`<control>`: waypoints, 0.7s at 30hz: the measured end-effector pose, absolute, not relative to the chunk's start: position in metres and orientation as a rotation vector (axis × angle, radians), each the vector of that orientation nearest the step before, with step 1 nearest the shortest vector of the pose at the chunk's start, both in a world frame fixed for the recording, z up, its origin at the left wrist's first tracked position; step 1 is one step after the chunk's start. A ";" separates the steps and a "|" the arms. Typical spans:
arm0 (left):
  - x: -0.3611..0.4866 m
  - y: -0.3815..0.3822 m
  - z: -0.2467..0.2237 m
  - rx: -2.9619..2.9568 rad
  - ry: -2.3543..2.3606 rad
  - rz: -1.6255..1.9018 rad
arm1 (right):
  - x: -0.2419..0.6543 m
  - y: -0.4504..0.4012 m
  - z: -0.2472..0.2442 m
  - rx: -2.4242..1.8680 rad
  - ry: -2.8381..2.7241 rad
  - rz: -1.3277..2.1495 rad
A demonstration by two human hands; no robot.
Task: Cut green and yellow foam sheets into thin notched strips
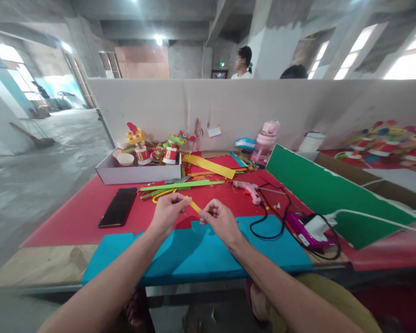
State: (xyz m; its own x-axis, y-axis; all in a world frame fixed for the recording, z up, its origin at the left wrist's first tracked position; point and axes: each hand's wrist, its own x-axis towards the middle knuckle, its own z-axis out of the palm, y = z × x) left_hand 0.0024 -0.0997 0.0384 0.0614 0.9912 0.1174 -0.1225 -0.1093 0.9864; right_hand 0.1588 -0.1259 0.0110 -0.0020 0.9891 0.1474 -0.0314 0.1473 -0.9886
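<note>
A short yellow paper strip (194, 206) is stretched between my two hands above the red and blue table covering. My left hand (169, 212) pinches its upper left end between thumb and finger. The lower right end is pinched by my right hand (219, 219). Just beyond my hands lie long green strips (183, 185) and a curved yellow piece (159, 196). A wider yellow strip (210, 166) rests farther back. To the right of the strips is a pink glue gun (248, 190).
A black phone (118, 208) lies left. Behind it, a white box (138, 175) holds paper cups and colourful figures. At the right are a green board (326, 194), a purple power strip (300, 229) and black cables. A person (242, 64) is beyond the partition (152, 104).
</note>
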 end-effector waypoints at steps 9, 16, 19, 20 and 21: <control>0.002 -0.100 0.036 1.256 0.988 1.180 | 0.163 -0.122 0.004 -1.072 -1.230 1.235; 0.006 -0.104 0.030 1.332 1.033 1.051 | 0.162 -0.126 0.011 -1.095 -1.272 1.165; 0.008 -0.105 0.028 1.312 1.034 1.080 | 0.162 -0.126 0.013 -1.097 -1.270 1.176; 0.009 -0.105 0.027 1.299 1.031 1.086 | 0.162 -0.126 0.013 -1.097 -1.276 1.179; 0.009 -0.105 0.027 1.285 1.027 1.085 | 0.163 -0.126 0.013 -1.096 -1.283 1.181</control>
